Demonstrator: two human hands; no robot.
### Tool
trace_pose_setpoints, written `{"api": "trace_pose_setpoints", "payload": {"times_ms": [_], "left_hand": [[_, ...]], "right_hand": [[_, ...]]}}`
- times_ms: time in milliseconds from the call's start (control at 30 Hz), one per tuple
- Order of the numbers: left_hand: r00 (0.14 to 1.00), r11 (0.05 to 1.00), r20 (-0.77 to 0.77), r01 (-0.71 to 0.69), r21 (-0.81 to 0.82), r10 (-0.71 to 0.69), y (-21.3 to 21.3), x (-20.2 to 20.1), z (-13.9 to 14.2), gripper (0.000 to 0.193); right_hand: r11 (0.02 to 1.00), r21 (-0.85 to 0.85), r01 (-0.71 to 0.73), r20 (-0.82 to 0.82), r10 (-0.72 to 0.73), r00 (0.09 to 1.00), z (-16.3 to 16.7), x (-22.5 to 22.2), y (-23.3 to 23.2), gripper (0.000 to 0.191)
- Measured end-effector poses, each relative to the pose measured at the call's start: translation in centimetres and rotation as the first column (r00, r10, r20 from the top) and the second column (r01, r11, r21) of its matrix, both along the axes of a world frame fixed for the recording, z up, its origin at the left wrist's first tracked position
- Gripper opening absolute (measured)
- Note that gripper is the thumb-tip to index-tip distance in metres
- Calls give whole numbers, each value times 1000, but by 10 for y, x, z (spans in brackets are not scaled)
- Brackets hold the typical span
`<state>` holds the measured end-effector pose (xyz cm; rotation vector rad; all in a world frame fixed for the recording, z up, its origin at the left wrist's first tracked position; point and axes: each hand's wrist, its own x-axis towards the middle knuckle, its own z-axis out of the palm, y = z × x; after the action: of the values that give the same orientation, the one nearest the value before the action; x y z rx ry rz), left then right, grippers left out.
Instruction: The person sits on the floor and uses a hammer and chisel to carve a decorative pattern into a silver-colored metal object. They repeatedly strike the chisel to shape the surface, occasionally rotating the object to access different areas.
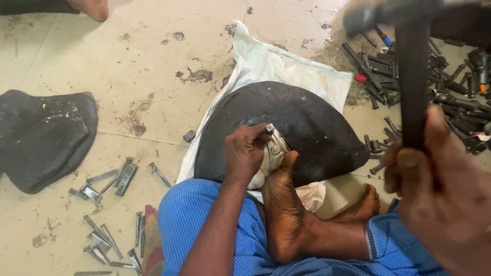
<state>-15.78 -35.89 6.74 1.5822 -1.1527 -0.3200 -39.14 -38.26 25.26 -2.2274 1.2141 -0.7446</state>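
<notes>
My left hand (246, 152) grips a short steel punch (269, 129) upright on a pale embossed metal piece (275, 149). That piece rests on a black dome-shaped pitch block (307, 122), and my bare foot (280, 204) presses against its edge. My right hand (440, 189) is raised close to the camera, closed around the dark handle of a hammer (412, 76); the blurred hammer head sits near the top edge of the view.
A white sack (271, 64) lies under the block. Many dark punches and chisels (450, 87) are piled on the floor at right, several more (110, 179) at lower left. A second black lump (43, 135) sits at left. Another person's foot (89, 7) shows at top left.
</notes>
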Motion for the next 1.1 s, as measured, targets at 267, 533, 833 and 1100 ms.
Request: {"api": "trace_pose_setpoints", "payload": {"times_ms": [267,533,833,1100], "left_hand": [[999,999,-3,44,9,-44,4,0,1,22],[993,998,109,55,-23,-52,3,1,1,20],[991,990,75,117,-82,-111,7,2,-5,16],[981,986,134,151,-64,-142,7,4,-1,16]], "right_hand": [[949,-146,-281,29,288,957,-59,-31,-5,45],[962,-50,-269,-220,252,942,-41,-6,-2,56],[980,-72,-187,-223,167,960,-71,-39,1,51],[973,-116,-201,-403,139,905,-97,-52,3,46]]}}
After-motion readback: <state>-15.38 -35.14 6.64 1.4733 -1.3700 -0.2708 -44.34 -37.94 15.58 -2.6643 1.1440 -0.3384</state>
